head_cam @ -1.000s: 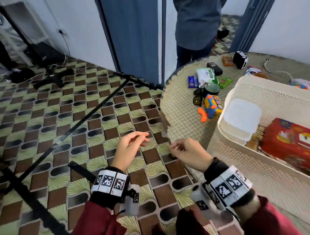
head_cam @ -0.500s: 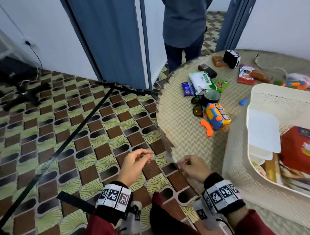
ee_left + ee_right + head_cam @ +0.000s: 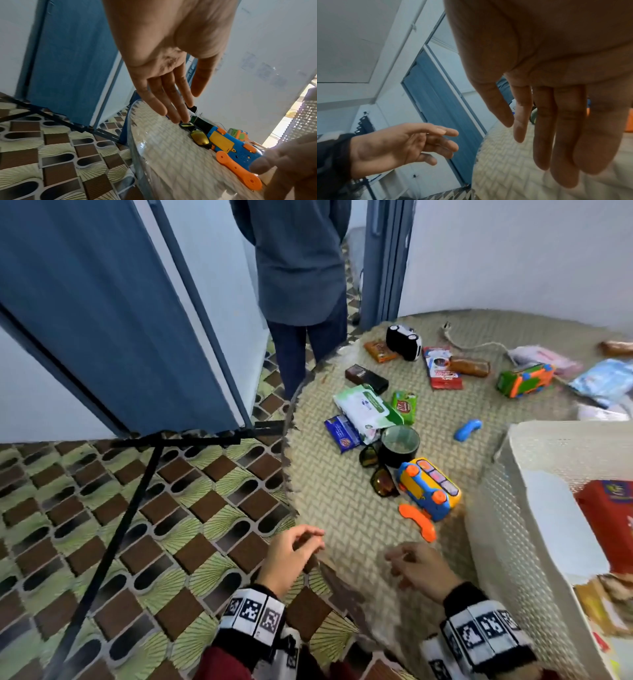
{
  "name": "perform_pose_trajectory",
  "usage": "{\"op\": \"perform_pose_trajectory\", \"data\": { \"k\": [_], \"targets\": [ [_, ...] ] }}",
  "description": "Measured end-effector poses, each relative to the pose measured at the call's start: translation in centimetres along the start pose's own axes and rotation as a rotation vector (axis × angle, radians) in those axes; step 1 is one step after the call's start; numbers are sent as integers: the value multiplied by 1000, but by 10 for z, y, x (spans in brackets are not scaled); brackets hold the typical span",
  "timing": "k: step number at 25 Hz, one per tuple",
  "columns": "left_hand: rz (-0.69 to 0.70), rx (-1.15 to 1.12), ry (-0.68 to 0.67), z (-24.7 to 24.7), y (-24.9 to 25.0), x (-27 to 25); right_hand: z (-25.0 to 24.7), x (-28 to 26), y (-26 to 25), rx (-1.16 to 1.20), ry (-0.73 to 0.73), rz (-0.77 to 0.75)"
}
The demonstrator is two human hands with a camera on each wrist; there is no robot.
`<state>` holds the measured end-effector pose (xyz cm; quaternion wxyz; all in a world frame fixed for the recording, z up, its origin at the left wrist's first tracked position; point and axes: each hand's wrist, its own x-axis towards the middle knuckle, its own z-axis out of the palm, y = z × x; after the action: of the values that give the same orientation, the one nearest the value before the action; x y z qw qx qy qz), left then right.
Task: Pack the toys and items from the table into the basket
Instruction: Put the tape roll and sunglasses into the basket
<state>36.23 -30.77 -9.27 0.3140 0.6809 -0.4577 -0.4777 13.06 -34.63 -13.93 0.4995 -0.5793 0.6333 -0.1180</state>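
My left hand (image 3: pixel 313 541) hovers at the near edge of the round woven table (image 3: pixel 342 508), fingers loosely extended and empty; in the left wrist view the left hand (image 3: pixel 181 102) is open above the sunglasses (image 3: pixel 197 134). My right hand (image 3: pixel 397 559) floats beside it over the mat, also empty, and the right hand (image 3: pixel 530 135) shows straight fingers. Just beyond lie a blue-yellow toy phone (image 3: pixel 428 487) with its orange handset (image 3: pixel 418 522), sunglasses (image 3: pixel 380 474) and a black cup (image 3: pixel 399 445). The white basket (image 3: pixel 507 508) stands to the right, holding a red box (image 3: pixel 609 522).
Farther back lie a wipes pack (image 3: pixel 366 409), snack packets (image 3: pixel 404 405), a black-and-white toy car (image 3: pixel 404 342), a green-orange toy truck (image 3: pixel 524 380) and a cable (image 3: pixel 479 345). A person (image 3: pixel 301 268) stands at the table's far edge. A black tripod leg (image 3: pixel 120 542) crosses the tiled floor on the left.
Both hands have shifted from over the floor to the table's near edge. Their pinched fingertips have loosened into relaxed, straighter fingers. The head view has swung onto the table.
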Motion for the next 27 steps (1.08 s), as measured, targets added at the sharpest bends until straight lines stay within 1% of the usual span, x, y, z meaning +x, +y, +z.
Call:
{"op": "perform_pose_trajectory", "data": {
  "k": [5, 7, 9, 11, 12, 14, 18, 20, 24, 27],
  "targets": [
    [53, 94, -121, 0, 6, 92, -3, 21, -6, 12, 97, 7],
    [87, 166, -182, 1, 14, 129, -3, 33, -12, 59, 200, -1],
    [162, 325, -222, 1, 19, 162, -1, 43, -22, 64, 295, 13],
    [253, 535, -276, -2, 21, 198, 2, 55, -38, 35, 331, 86],
    [274, 622, -314, -4, 21, 214, 5, 63, -45, 31, 342, 113],
    [267, 750, -407, -8, 20, 241, 11, 77, -59, 55, 373, 142],
    [229, 941, -607, -13, 10, 271, 17, 95, -76, 134, 483, 199],
    [244, 989, -665, -15, 4, 277, 18, 99, -78, 158, 529, 226],
    [286, 977, -702, -15, -2, 281, 19, 102, -73, 189, 600, 276],
    [320, 982, -682, -15, -5, 282, 17, 107, -76, 221, 645, 236]
  ]
}}
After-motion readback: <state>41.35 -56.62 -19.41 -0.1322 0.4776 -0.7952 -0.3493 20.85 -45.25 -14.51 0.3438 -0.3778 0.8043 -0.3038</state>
